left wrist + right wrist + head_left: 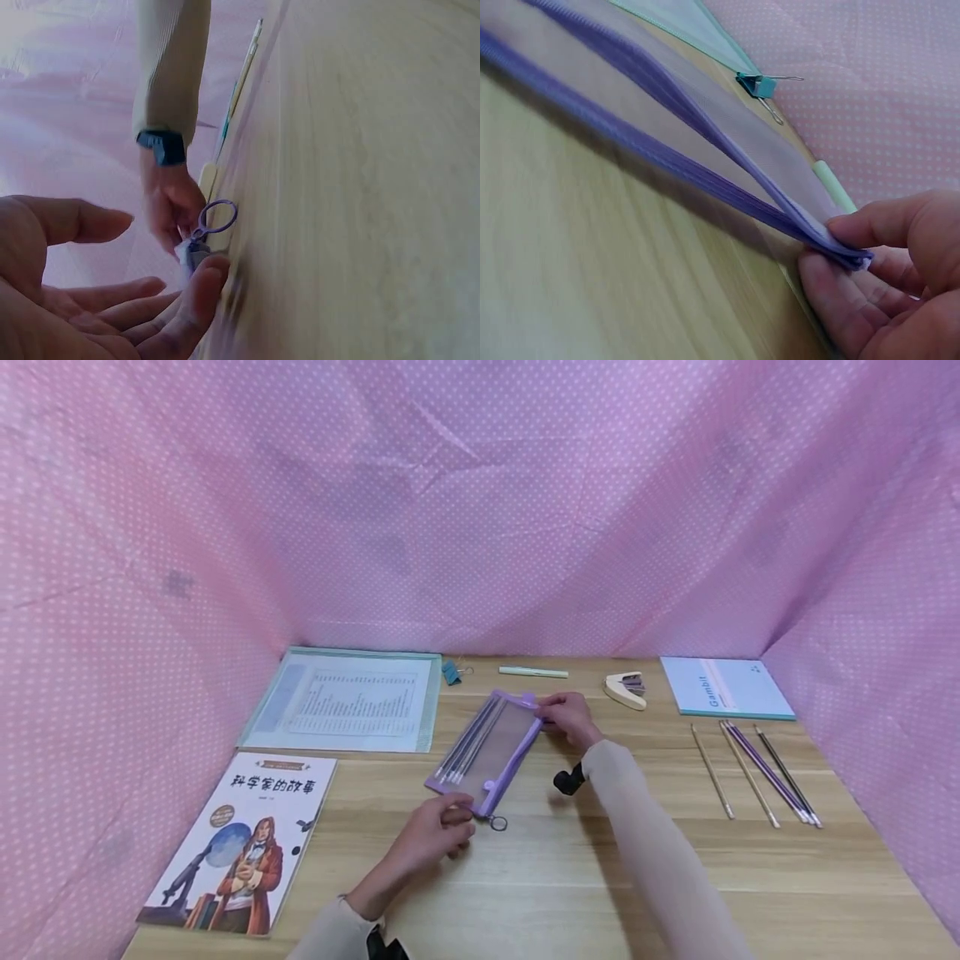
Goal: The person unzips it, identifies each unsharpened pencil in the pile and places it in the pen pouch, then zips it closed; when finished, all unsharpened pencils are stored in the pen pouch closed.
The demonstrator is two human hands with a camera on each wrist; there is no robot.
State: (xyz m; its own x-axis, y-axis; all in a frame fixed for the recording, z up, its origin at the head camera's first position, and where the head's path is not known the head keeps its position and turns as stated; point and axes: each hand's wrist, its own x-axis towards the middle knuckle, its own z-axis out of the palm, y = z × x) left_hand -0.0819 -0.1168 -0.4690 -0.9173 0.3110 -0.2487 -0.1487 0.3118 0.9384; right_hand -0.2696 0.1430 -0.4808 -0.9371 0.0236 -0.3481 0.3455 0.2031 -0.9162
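Note:
A purple see-through zip pouch [487,747] with several pens inside lies slantwise at the middle of the wooden table [570,877]. My right hand [561,714] pinches its far right corner, thumb over fingers, as the right wrist view shows close up [844,251]. My left hand [450,820] is at the pouch's near end beside the zip pull ring [498,823]. In the left wrist view its palm is open and one fingertip [212,271] touches the pouch end just under the ring [217,217].
Pink dotted cloth walls three sides. A picture book [240,852] lies front left and a clear folder with a printed sheet [345,702] behind it. A teal binder clip [452,672], pale green pen [534,672], small stapler [626,689], notebook [723,687] and several pencils [757,768] lie back and right.

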